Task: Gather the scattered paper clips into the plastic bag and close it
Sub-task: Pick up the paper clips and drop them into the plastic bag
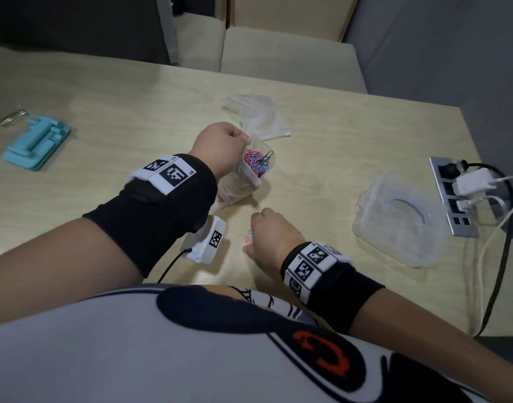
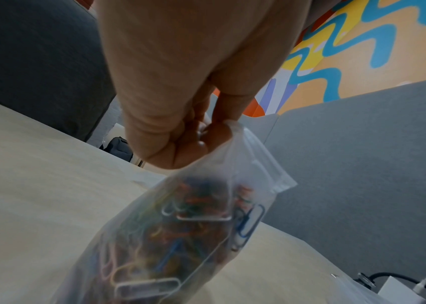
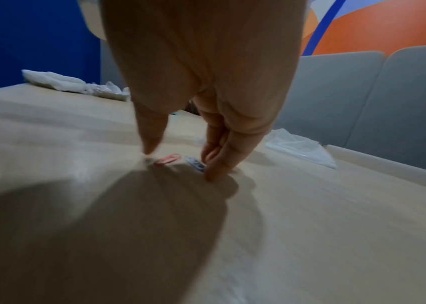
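My left hand (image 1: 245,139) (image 2: 206,131) pinches the top rim of a clear zip bag (image 1: 249,181) (image 2: 170,236) and holds it upright over the table, mouth open. Inside it lie several coloured paper clips (image 1: 256,164) (image 2: 201,216). Nearer to me, my right hand (image 1: 249,242) (image 3: 178,164) reaches down to the table with thumb and fingers spread apart. Between them on the wood lie a pink clip (image 3: 168,158) (image 1: 247,239) and a pale clip (image 3: 194,163). The fingertips (image 3: 210,176) touch the table beside the pale clip; nothing is held.
A crumpled clear plastic sheet (image 1: 258,114) lies behind the bag. A clear plastic container (image 1: 400,219) sits to the right, with a power strip (image 1: 453,196), a white charger and cables beyond it. A teal stand (image 1: 36,141) lies at far left.
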`<action>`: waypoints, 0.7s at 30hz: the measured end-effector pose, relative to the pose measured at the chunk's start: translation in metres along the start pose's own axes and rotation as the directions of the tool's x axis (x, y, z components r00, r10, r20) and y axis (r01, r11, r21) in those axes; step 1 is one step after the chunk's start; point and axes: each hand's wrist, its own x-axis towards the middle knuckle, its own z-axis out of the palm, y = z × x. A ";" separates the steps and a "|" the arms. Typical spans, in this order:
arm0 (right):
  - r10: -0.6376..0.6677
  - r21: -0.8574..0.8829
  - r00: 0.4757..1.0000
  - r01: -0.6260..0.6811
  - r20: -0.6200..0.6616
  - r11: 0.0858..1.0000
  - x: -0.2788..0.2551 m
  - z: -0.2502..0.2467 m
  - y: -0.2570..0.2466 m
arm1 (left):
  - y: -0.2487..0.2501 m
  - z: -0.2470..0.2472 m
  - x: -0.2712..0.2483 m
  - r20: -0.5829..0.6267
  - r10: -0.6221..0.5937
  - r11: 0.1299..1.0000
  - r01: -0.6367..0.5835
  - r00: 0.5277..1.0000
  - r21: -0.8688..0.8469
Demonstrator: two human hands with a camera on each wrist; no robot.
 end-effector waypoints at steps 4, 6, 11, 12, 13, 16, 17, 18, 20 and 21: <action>-0.026 -0.057 0.999 0.024 -0.034 0.998 0.000 0.003 -0.004 | 0.000 0.000 -0.001 0.002 -0.006 1.000 0.006 1.000 0.006; -0.017 -0.072 1.000 0.016 -0.021 0.997 0.002 0.002 -0.002 | 0.000 0.000 -0.001 0.000 -0.010 1.000 0.010 1.000 0.004; -0.009 -0.138 0.999 0.013 0.034 0.990 0.005 -0.003 0.003 | 0.000 -0.002 -0.002 -0.002 -0.002 1.000 0.002 1.000 0.013; -0.014 -0.162 0.998 0.022 0.054 0.987 0.005 -0.004 0.004 | 0.000 -0.002 -0.002 -0.002 -0.002 1.000 0.002 1.000 0.016; -0.012 -0.181 0.997 0.024 0.070 0.983 0.005 -0.005 0.006 | 0.000 -0.002 -0.003 -0.003 -0.003 1.000 0.003 1.000 0.018; 0.041 -0.149 0.993 -0.024 0.111 0.989 0.006 -0.007 0.009 | -0.001 -0.001 -0.003 -0.010 -0.003 1.000 0.004 1.000 0.020; 0.053 -0.138 0.991 -0.036 0.122 0.990 0.006 -0.007 0.011 | -0.001 -0.001 -0.004 -0.010 -0.003 1.000 0.003 1.000 0.023; 0.061 -0.127 0.990 -0.045 0.125 0.991 0.006 -0.007 0.013 | 0.000 0.000 -0.004 -0.008 -0.002 1.000 0.002 1.000 0.027; 0.088 -0.092 0.990 -0.078 0.107 0.993 0.004 -0.008 0.021 | 0.000 0.000 -0.004 -0.005 -0.001 1.000 0.001 1.000 0.031; 0.106 -0.054 0.991 -0.102 0.084 0.993 0.003 -0.010 0.026 | 0.000 0.000 -0.005 -0.004 0.002 0.999 -0.001 1.000 0.033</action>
